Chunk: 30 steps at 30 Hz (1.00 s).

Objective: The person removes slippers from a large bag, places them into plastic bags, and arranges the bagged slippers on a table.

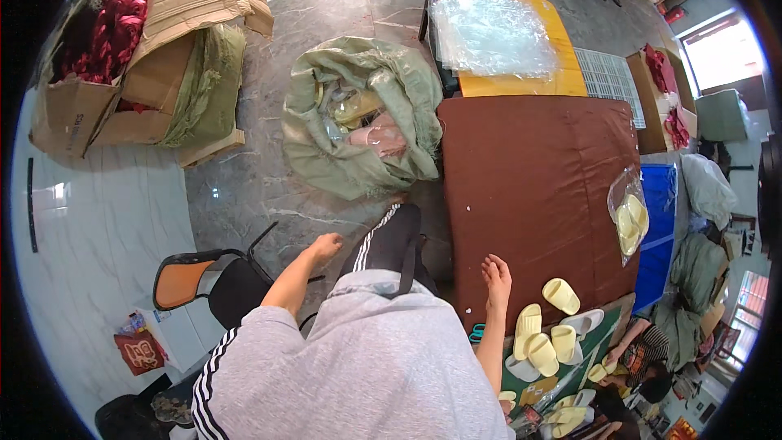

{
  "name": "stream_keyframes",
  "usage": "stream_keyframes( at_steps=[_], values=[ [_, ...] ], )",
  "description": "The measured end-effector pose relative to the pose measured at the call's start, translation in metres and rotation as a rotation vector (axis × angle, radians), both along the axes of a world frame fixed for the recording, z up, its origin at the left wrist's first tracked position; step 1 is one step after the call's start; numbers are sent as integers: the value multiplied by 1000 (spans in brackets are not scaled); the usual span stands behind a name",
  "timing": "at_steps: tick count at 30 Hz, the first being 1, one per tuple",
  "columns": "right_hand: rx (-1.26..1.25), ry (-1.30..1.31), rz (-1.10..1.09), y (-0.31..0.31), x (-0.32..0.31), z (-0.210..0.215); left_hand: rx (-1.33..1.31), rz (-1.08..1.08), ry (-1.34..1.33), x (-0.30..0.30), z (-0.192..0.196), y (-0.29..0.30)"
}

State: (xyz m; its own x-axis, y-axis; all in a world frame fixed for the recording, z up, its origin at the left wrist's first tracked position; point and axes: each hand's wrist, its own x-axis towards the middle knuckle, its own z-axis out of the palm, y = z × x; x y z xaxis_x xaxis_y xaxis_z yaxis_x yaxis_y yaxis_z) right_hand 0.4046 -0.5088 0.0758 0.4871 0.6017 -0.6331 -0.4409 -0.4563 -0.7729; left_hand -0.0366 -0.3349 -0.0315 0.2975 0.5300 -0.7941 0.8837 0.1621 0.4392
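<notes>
My left hand [328, 245] hangs beside my left leg with its fingers loosely curled in. I see nothing in it. Over the near left part of the brown-covered table [529, 171] is my right hand [496, 274], its fingers apart and holding nothing; whether it touches the cover I cannot tell. Close by that hand lie teal-handled scissors [477, 332] and several pale yellow slippers [542, 354] on a green mat. A pair of yellow slippers in a clear bag [630, 224] rests at the table's right edge.
An opened green woven sack [358, 171] holding wrapped goods stands ahead of me. Clear plastic bags [493, 37] lie on a yellow table beyond. Left are cardboard boxes [81, 114] with dark red fabric and an orange-backed chair [179, 281]. Another person [648, 346] handles slippers at lower right.
</notes>
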Motion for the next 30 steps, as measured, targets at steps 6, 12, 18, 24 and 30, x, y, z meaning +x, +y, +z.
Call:
stream_keyframes(
  at_steps=[6,12,18,24,30],
  values=[
    [-24,-125,-189,-51,-34,36,70,-94,49,-13,4,50],
    [-56,-140,-27,-6,-71,21,228,-52,-110,7,12,148],
    [-31,-274,286,156,-135,-1,455,-435,111,-1,-12,245],
    [-8,307,356,362,-219,-62,603,-500,189,-15,-64,362],
    [-87,557,-33,525,-218,-174,664,-852,153,-32,-94,426]
  ],
)
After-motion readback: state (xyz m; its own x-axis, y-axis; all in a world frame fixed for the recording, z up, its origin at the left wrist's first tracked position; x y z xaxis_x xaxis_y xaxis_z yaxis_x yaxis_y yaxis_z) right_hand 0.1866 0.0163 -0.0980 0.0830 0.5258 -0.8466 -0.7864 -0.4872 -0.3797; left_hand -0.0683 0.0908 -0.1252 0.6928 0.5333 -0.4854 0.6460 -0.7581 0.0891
